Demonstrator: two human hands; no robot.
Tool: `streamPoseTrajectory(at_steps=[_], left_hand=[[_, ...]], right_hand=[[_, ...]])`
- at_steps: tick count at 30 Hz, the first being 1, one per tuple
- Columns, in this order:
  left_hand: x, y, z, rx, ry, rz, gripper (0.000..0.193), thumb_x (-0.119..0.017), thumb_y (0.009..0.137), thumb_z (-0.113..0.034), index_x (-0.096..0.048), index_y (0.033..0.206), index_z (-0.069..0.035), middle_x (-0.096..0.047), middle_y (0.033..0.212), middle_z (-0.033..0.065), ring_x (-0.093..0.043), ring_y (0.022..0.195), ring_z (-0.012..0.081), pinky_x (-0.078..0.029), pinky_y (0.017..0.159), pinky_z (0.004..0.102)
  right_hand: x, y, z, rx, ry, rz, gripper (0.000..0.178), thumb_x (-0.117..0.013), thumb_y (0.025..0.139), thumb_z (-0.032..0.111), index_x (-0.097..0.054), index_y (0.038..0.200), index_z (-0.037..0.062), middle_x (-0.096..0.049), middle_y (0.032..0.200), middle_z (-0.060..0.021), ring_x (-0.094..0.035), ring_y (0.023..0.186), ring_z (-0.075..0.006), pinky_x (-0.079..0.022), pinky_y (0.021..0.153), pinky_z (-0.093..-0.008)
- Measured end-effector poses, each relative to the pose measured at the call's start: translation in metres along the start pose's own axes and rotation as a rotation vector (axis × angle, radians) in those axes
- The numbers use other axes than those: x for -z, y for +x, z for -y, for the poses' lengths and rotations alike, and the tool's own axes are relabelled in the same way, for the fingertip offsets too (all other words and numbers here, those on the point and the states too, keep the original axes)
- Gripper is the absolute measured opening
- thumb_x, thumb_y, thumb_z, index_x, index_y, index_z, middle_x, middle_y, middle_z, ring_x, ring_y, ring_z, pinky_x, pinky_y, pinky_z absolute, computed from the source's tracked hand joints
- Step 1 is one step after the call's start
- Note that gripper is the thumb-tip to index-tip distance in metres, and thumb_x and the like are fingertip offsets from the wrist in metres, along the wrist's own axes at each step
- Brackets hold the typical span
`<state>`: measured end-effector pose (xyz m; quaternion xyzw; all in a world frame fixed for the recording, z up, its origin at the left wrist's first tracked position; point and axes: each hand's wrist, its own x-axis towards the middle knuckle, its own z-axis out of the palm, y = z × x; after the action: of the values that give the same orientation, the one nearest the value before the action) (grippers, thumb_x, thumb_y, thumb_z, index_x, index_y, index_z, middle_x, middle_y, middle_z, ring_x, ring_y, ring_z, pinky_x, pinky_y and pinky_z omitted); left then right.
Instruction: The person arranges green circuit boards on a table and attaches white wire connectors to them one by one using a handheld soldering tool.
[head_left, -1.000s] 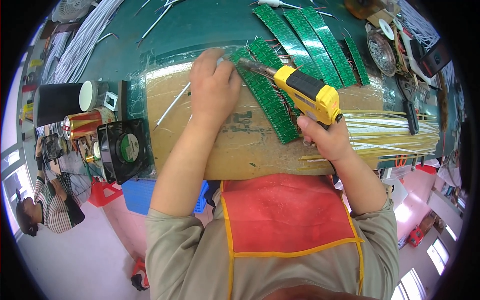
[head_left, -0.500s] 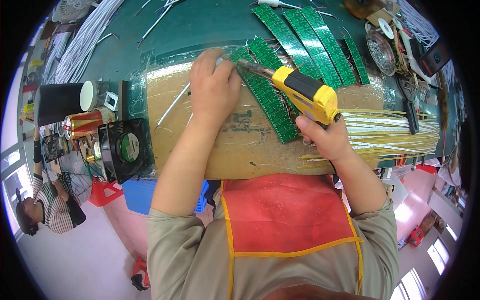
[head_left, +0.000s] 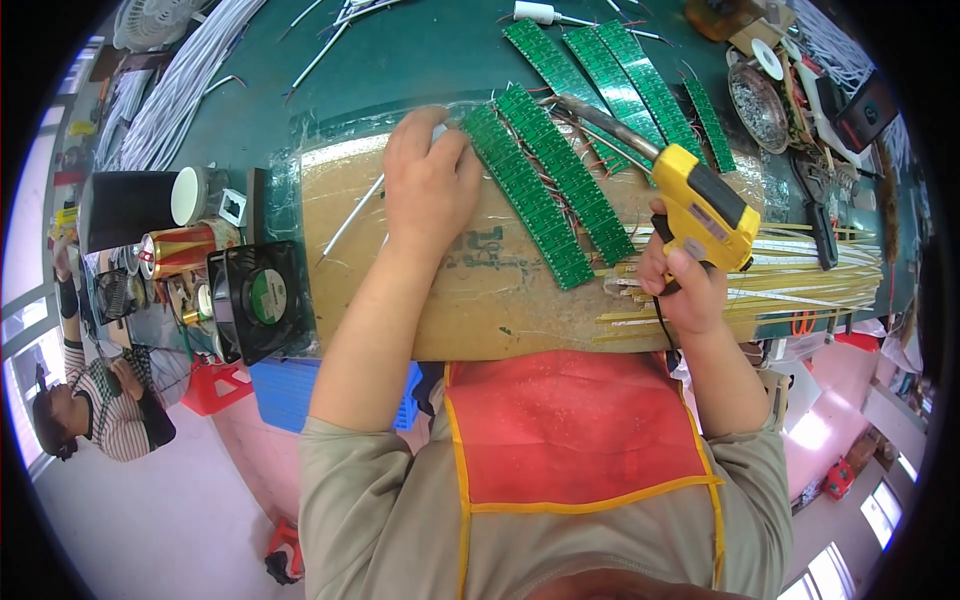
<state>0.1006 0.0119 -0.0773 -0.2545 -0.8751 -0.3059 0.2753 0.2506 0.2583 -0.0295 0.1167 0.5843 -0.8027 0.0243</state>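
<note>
My right hand (head_left: 692,288) is wrapped round the grip of a yellow and black soldering gun (head_left: 708,207), right of the board's middle. Its metal tip points up and left, over the green circuit board strips. Two narrow green strips (head_left: 528,198) lie side by side at a slant in front of me, with thin wires between them. At their upper left end, my left hand (head_left: 432,185) is closed with bent fingers on a thin white cable (head_left: 350,220), whose tail runs down to the left. The fingertips hide the cable's far end.
More green strips (head_left: 615,85) lie farther back. Yellow-edged strips (head_left: 800,285) are spread at the right, near pliers (head_left: 822,230). A black fan (head_left: 262,300), a can (head_left: 185,248) and white cable bundles (head_left: 190,100) stand left. Another person (head_left: 105,400) sits at far left.
The soldering gun in my right hand has moved right, its tip drawn away from my left fingers. The near pair of strips has spread apart. My left hand has stayed nearly in place.
</note>
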Motion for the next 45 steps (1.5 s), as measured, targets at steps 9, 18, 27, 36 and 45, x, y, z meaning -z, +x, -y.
streamPoseTrajectory(at_steps=[9,18,27,36,45], left_hand=[[0.008,0.001,-0.004,0.041,0.054,0.075,0.008,-0.068,0.074,-0.005,-0.066,0.082,-0.004,-0.062,0.114,0.0161,-0.059,0.105,0.0354,-0.049,0.089,0.0420],[0.033,0.060,0.016,0.196,-0.020,0.198,0.025,-0.070,0.077,-0.020,-0.064,0.096,-0.005,-0.062,0.113,0.0156,-0.058,0.108,0.0350,-0.046,0.094,0.0423],[-0.023,0.150,0.100,0.447,0.213,0.157,0.043,-0.065,0.081,-0.024,-0.062,0.122,-0.013,-0.062,0.125,0.0107,-0.057,0.116,0.0320,-0.046,0.098,0.0412],[-0.065,0.159,0.110,0.219,0.468,0.287,0.046,-0.067,0.082,-0.026,-0.060,0.126,-0.015,-0.063,0.121,0.0113,-0.059,0.112,0.0309,-0.047,0.093,0.0462],[0.026,0.127,0.033,0.476,-0.701,-0.474,0.047,-0.077,0.079,-0.006,-0.055,0.120,0.002,-0.062,0.101,0.0105,-0.062,0.092,0.0173,-0.052,0.079,0.0293]], right_hand=[[0.018,0.002,-0.011,0.060,0.166,0.018,0.062,-0.067,0.083,0.030,-0.043,0.131,-0.0013,-0.045,0.072,-0.0022,-0.044,0.053,-0.0125,-0.039,0.050,-0.0270],[0.020,0.005,-0.014,0.066,0.194,0.049,0.062,-0.068,0.083,0.029,-0.042,0.131,-0.0008,-0.046,0.073,-0.0024,-0.047,0.054,-0.0134,-0.040,0.051,-0.0279],[0.021,0.003,-0.017,0.076,0.281,0.038,0.059,-0.067,0.082,0.022,-0.044,0.131,-0.0013,-0.049,0.068,-0.0050,-0.048,0.054,-0.0144,-0.042,0.052,-0.0278],[0.021,0.004,-0.015,0.053,0.274,0.027,0.059,-0.069,0.081,0.022,-0.045,0.130,-0.0028,-0.049,0.068,-0.0060,-0.049,0.054,-0.0149,-0.041,0.052,-0.0278],[0.023,0.006,-0.016,0.064,0.292,0.030,0.059,-0.067,0.082,0.022,-0.045,0.130,-0.0037,-0.049,0.069,-0.0055,-0.049,0.054,-0.0152,-0.042,0.053,-0.0287]])
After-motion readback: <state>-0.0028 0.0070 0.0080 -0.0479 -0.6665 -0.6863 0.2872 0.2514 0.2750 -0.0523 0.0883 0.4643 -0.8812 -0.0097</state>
